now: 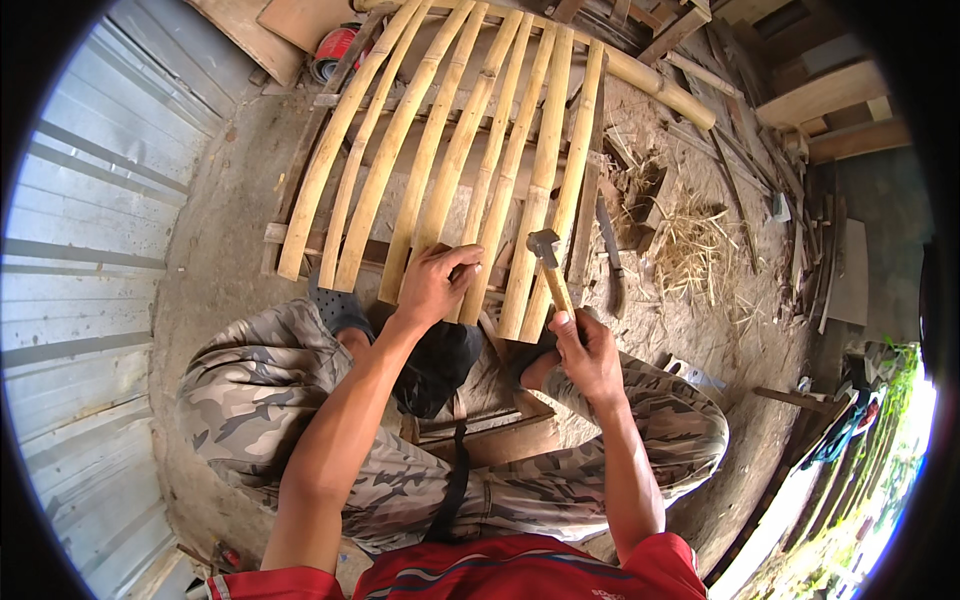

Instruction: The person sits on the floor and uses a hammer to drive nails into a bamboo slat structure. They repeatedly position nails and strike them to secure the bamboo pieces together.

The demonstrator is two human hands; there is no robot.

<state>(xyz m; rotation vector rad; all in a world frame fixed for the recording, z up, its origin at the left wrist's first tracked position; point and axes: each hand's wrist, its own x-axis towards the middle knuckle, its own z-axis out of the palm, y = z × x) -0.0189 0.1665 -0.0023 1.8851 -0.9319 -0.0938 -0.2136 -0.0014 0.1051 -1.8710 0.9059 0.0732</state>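
Several split bamboo slats (375,190) lie side by side across a wooden frame (587,215) in front of me. My left hand (437,287) rests over the near ends of the middle slats, with thumb and fingers pinched together. Whatever may be between those fingertips is too small to make out. In my right hand (588,352) is a hammer (559,290), gripped by its wooden handle. Its dark metal head points up and away from me, above the right-hand slats.
A big knife (609,260) lies right of the frame, beside wood shavings (690,245). A thick bamboo pole (660,85) crosses the far end. A red can (335,50) stands far left. Between my legs are a black bag (437,370) and a wooden piece (500,440). Metal sheeting (95,250) walls the left.
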